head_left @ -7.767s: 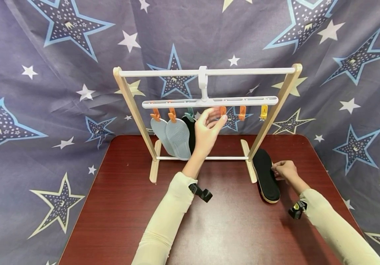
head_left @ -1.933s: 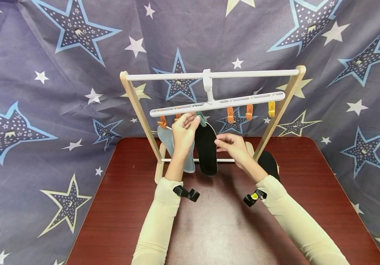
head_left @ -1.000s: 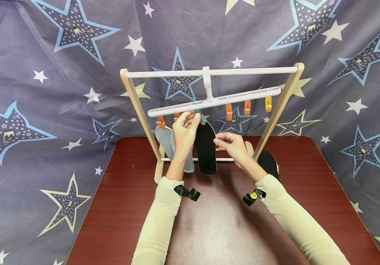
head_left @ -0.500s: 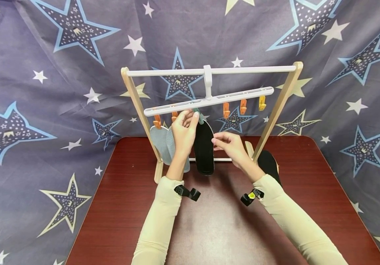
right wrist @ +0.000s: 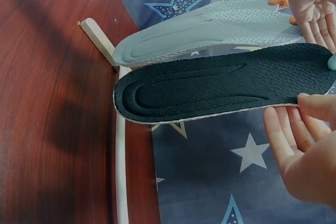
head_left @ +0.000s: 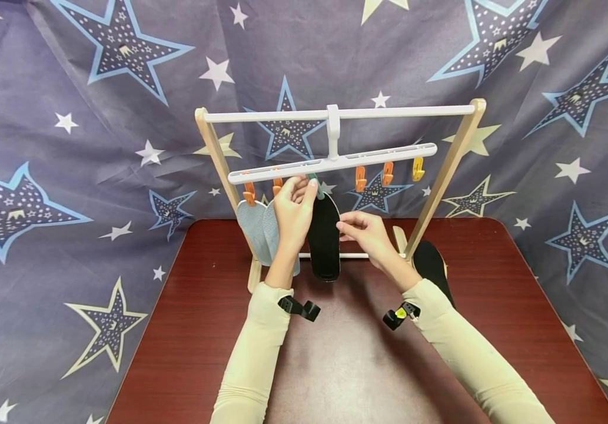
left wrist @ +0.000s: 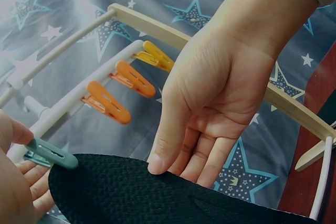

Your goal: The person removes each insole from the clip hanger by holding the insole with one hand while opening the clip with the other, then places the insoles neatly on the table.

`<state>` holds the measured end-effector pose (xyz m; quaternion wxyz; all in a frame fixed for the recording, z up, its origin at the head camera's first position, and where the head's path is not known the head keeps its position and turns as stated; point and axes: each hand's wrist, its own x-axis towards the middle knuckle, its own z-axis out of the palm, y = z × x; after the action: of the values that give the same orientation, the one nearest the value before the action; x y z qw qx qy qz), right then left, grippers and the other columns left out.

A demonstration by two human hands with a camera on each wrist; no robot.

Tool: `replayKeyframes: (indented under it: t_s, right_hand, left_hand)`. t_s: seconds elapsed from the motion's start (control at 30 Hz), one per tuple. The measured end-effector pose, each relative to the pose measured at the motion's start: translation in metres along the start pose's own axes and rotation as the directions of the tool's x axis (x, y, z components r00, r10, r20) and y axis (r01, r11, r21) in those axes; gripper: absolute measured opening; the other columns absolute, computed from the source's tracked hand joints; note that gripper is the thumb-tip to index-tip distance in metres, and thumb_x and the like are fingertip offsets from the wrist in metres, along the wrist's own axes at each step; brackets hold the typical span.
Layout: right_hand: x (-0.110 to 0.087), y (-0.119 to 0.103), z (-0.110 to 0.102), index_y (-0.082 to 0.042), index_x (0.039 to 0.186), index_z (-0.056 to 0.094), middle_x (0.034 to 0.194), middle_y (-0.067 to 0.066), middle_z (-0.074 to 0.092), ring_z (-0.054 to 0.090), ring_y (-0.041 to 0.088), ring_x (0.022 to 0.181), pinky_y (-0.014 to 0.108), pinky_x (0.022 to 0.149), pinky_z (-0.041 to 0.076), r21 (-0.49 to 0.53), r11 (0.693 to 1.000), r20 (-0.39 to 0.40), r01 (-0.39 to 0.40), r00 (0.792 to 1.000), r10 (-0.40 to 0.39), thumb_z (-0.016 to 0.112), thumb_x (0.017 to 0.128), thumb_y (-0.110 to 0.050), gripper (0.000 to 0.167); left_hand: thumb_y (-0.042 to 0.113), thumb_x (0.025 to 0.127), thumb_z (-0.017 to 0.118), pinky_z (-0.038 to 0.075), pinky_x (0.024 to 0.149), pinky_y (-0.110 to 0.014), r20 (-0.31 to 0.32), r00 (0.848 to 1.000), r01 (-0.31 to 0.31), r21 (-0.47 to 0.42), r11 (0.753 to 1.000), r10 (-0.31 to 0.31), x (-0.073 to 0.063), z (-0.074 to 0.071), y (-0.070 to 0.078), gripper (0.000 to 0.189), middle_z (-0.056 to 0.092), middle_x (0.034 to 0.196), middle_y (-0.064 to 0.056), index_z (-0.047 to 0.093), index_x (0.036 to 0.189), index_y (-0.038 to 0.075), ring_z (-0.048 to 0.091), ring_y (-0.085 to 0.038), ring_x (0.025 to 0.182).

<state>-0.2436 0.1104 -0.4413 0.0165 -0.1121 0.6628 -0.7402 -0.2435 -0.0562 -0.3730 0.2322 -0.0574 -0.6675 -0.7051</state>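
Note:
A black insole (head_left: pixel 324 238) hangs toe-up from a green clip (left wrist: pixel 52 153) on the white hanger bar (head_left: pixel 367 158). My left hand (head_left: pixel 293 212) pinches this clip between thumb and fingers. With thumb and fingers, my right hand (head_left: pixel 368 235) pinches the insole's right edge just below the clip, as the right wrist view shows. Left of it, two grey insoles (right wrist: pixel 173 38) hang from orange clips (head_left: pixel 249 189), one of them partly behind my left hand. The hanger tilts, its left end lower.
Two orange clips (head_left: pixel 360 178) and a yellow clip (head_left: pixel 418 169) hang with nothing in them on the right half of the bar. A wooden rack (head_left: pixel 444 176) carries the hanger. Another black insole (head_left: pixel 431 265) lies on the red-brown table (head_left: pixel 187 341) beside its right foot.
My left hand moved from an orange clip left to the green one; my right hand left the table's insole for the hanging one. Lately the hanger and insoles shifted slightly left.

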Motion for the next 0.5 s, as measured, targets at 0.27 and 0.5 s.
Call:
replayKeyframes:
  t_s: [0.27,0.5]
  right_hand:
    - [0.0013,0.0014,-0.0019,0.02,0.113,0.063,0.081,-0.003,0.07,0.07,0.012,0.074,0.028,0.069,0.064,-0.03,1.0,-0.005,0.003,1.0,-0.003,0.067,0.094,0.004,0.025]
    - [0.0019,0.0003,-0.0031,0.018,0.112,0.066,0.084,0.0,0.071,0.07,0.012,0.074,0.032,0.071,0.065,-0.067,0.998,-0.017,0.013,1.0,-0.014,0.068,0.094,0.004,0.024]
  left_hand:
    - [0.01,0.097,0.066,0.058,0.094,-0.029,0.003,1.0,0.005,0.007,1.0,-0.005,-0.0002,-0.0003,-0.0001,0.03,0.07,0.115,-0.027,0.066,0.12,-0.01,0.069,-0.031,0.103]
    - [0.01,0.097,0.066,0.058,0.092,-0.026,0.016,1.0,-0.009,0.014,1.0,0.009,-0.0007,-0.0005,0.0005,0.031,0.069,0.114,-0.027,0.065,0.119,-0.011,0.069,-0.03,0.101]
